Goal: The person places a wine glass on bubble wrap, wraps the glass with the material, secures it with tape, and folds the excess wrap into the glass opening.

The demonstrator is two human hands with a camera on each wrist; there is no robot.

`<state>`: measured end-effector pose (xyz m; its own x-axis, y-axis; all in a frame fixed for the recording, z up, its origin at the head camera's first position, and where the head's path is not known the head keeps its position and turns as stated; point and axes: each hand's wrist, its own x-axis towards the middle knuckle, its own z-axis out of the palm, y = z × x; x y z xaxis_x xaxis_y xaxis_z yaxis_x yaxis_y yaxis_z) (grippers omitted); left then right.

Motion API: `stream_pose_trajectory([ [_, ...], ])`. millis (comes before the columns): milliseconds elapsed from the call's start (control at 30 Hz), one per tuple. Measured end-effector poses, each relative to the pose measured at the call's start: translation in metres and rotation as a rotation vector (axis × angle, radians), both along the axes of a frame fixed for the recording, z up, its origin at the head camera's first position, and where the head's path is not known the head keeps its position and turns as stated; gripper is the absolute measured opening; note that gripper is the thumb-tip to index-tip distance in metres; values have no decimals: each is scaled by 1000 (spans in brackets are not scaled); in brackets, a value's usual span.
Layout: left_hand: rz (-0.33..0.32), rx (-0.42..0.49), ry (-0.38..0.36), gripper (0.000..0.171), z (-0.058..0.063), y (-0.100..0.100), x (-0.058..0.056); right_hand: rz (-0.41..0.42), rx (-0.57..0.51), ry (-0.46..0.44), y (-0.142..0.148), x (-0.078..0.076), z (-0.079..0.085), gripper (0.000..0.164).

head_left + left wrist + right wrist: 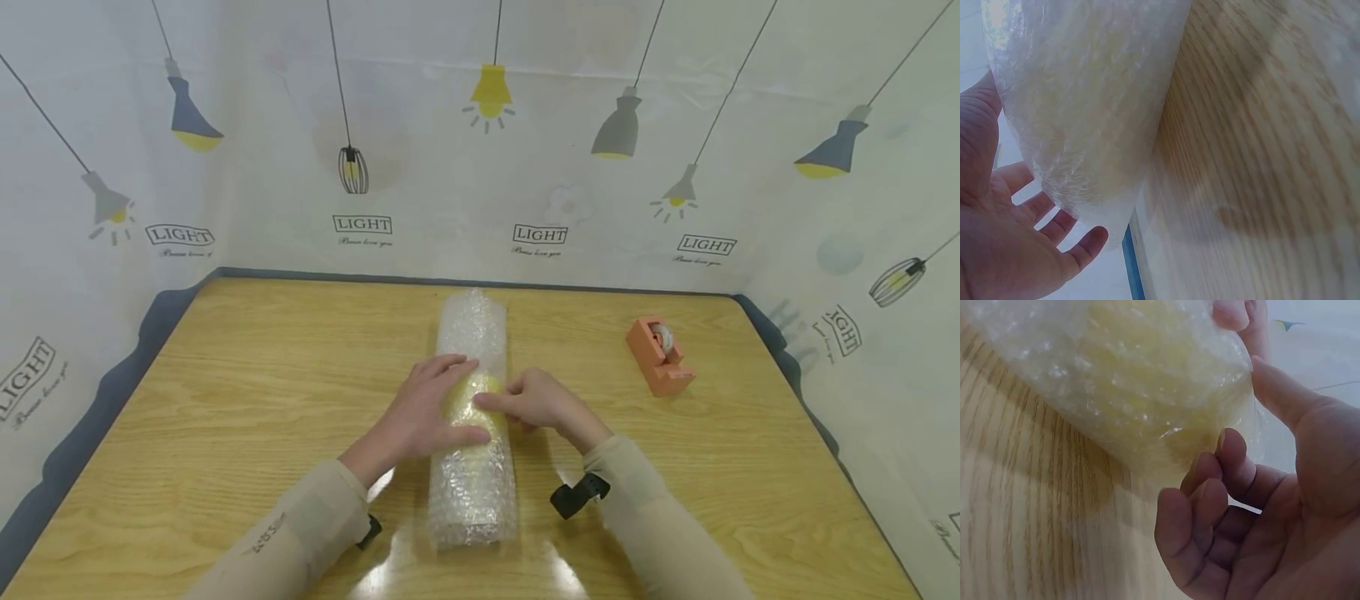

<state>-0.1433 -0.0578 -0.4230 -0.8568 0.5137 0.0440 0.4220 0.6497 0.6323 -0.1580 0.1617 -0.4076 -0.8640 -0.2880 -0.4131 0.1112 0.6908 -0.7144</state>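
Note:
A long roll of bubble wrap [472, 492] lies on the table, pointing away from me, with something yellow showing through its middle. My left hand [420, 408] rests on the roll from the left, thumb and fingers spread apart. In the left wrist view, the fingers of the left hand [1016, 212] are loosely bent along the wrap [1091, 94]. From the other side, my right hand [543, 400] presses its straight thumb on top of the roll. The right wrist view shows the right hand's other fingers [1175, 531] bent loosely beside the wrap [1129, 387].
An orange tape dispenser [660, 357] with a roll of clear tape stands at the right rear of the wooden table [300, 350]. Behind the table hangs a pale cloth [435, 167] printed with lamps. A black strap [581, 496] is at the right wrist.

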Motion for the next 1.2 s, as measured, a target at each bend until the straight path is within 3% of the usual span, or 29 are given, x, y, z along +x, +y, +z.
stream_pose_trajectory([
  [367, 5, 6, -16, 100, 1, -3, 1, 29, -147, -4, 13, -3, -17, 55],
  [700, 12, 2, -45, 101, -2, -8, -1, 14, -185, -11, 20, -4, -27, 47],
  [1200, 20, 78, -49, 100, -6, -14, 1, -7, -224, -54, 21, -2, -33, 39],
])
